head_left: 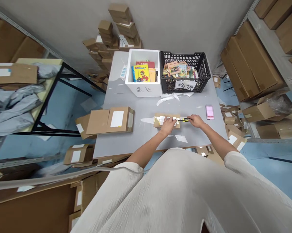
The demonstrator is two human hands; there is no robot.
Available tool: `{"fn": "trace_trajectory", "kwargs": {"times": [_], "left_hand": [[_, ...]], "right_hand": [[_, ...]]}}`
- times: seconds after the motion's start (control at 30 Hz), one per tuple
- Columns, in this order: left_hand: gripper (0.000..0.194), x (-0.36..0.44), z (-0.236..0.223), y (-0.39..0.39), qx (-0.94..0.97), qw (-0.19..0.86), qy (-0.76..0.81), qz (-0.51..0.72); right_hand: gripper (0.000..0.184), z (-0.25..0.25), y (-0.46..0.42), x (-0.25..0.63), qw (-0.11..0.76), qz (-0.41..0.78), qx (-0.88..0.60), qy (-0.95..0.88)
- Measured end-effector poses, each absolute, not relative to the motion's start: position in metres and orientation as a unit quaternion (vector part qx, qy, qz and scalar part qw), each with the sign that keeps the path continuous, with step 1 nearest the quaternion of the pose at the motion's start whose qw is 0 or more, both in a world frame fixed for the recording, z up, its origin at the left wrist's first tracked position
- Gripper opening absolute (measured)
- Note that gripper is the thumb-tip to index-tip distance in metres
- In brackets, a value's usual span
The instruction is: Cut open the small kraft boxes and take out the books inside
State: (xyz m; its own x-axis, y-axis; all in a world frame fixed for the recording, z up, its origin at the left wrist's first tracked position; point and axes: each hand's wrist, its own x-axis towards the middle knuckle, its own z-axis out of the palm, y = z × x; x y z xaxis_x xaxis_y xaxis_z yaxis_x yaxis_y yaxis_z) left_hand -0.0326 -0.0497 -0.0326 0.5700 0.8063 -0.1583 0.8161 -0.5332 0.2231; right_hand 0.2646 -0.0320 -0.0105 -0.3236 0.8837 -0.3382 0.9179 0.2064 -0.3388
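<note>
A left hand (168, 125) lies flat, fingers slightly spread, on a small cardboard box (156, 120) near the grey table's (141, 141) front edge, gripping nothing. The right hand (195, 121) closes around a yellow-and-black cutter (184, 120) at its right end; beyond stands a black crate (168, 84)

Lighting's pretty even tbh, bright enough over the grey worktop (126, 100), w/ soft faint shadows, so prob. diffuse light; can't tell where the lamp is. The phone screen (210, 112) glows pink, text unreadable. White foam box (143, 86) looks v. bright but keeps its edges. Darker under the shelving at lower left. Wide-angle distortion's obvious: shelves lean & stretch toward the edges, esp. the corners. Centre's reasonably sharp, small print's too tiny to read, outer bits look softer imo.
</note>
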Motion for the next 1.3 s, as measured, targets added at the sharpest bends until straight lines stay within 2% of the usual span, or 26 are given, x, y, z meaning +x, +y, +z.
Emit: {"fn": "trace_trajectory", "kwargs": {"times": [0.13,0.37,0.6,1.07,1.3], "left_hand": [[0.059,-0.033,-0.030,-0.049,0.874,0.139,0.466,-0.023],[0.058,-0.033,-0.030,-0.046,0.869,0.165,0.466,-0.022],[0.058,-0.033,-0.029,-0.046,0.867,0.171,0.467,-0.020],[0.058,-0.035,-0.026,-0.051,0.882,0.148,0.447,-0.020],[0.062,-0.037,-0.029,-0.057,0.874,0.165,0.456,0.002]], "right_hand": [[0.044,-0.016,-0.032,0.260,0.012,-0.307,0.590,0.747],[0.028,-0.025,-0.047,0.267,-0.137,-0.469,0.598,0.636],[0.031,-0.020,-0.059,0.278,-0.119,-0.540,0.589,0.590],[0.040,-0.011,-0.076,0.257,-0.163,-0.534,0.605,0.567],[0.048,-0.004,-0.085,0.264,-0.140,-0.560,0.611,0.541]]}}
